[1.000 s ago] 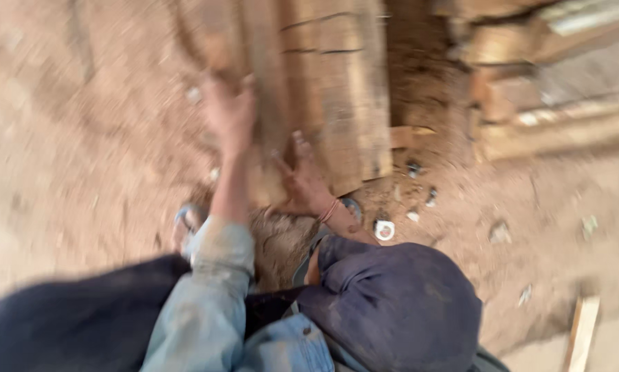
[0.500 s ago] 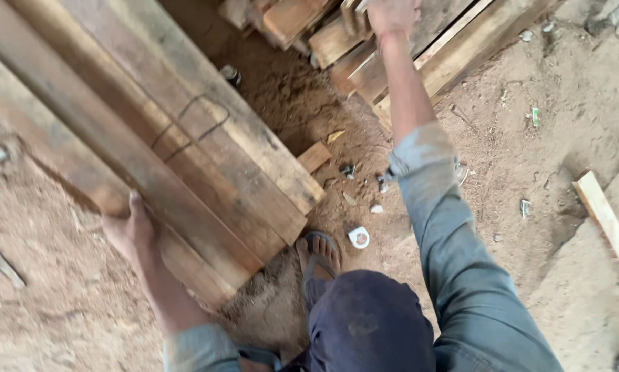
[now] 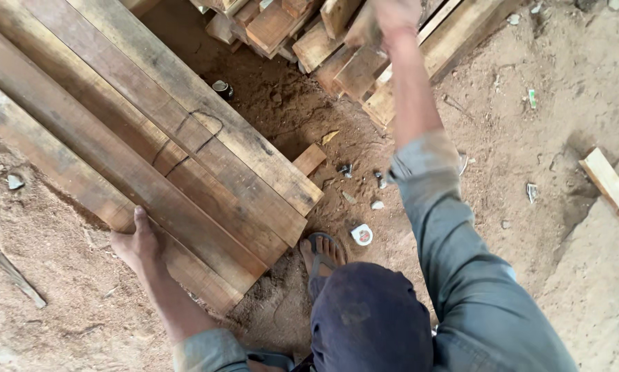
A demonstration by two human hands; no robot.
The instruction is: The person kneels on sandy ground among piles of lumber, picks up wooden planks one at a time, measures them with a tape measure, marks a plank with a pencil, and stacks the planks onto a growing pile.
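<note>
We've got our left hand (image 3: 138, 242) gripping the edge of the long planks (image 3: 164, 148), right hand (image 3: 392, 15) clasping a short board (image 3: 364, 31) atop the far pile; nothing lifted yet.

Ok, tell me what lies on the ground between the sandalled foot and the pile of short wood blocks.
In the head view, between the foot and the wood blocks: sawdust-covered dirt, a small round tape measure, a loose wood offcut and a few small scraps.
</note>
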